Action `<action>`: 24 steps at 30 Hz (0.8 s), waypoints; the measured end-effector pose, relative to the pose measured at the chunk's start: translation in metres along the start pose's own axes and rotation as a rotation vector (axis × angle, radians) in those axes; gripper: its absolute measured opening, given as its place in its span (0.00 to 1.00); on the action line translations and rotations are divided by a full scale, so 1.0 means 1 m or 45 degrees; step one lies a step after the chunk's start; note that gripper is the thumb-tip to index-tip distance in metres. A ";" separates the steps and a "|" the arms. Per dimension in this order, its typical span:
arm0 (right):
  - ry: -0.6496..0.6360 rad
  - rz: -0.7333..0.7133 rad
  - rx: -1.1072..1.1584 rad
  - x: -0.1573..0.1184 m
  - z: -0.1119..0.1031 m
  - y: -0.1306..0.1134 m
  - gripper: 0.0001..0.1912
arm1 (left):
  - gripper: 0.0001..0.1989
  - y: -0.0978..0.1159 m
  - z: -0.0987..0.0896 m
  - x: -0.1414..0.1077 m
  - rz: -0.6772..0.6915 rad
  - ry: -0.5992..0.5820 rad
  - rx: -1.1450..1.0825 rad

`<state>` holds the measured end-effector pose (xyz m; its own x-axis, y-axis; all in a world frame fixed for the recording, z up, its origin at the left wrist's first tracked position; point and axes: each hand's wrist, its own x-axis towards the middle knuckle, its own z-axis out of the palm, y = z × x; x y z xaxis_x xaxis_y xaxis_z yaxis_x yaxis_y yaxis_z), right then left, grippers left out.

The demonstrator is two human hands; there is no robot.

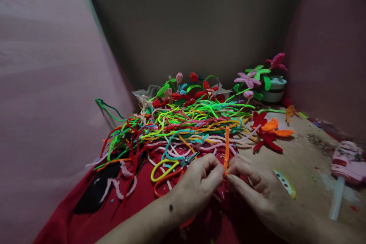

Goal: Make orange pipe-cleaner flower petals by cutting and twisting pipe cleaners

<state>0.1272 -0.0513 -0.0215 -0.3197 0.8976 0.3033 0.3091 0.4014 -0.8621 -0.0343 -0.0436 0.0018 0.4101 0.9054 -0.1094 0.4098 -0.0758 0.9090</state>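
An orange pipe cleaner point(227, 145) stands upright between my two hands, its lower end pinched in the fingertips. My left hand point(198, 183) grips it from the left, thumb pressed against the bent fingers. From the right, my right hand point(254, 187) closes thumb and fingers on the same lower end. My fingers hide part of that end. Just beyond my left hand lie scissors point(164, 171) with yellow and orange handles, their blades partly over the pipe cleaners. A large heap of colourful pipe cleaners point(183, 120) spreads behind both hands.
Pipe-cleaner flowers point(197, 93) lie behind the heap; others point(248, 79) stand near a pale container point(273, 89). Red and orange flowers point(267, 143) rest on the right. A pink glue gun point(347, 162) lies far right. A black flat object point(97, 190) sits on red cloth point(61, 217).
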 end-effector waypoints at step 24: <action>-0.063 0.007 -0.007 0.005 0.000 0.009 0.09 | 0.10 0.000 -0.023 0.009 0.005 -0.081 0.044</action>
<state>0.1280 -0.0432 -0.0276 -0.3622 0.8897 0.2780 0.3156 0.3976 -0.8616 -0.0497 -0.0261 0.0101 0.4623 0.8768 -0.1326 0.4355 -0.0942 0.8952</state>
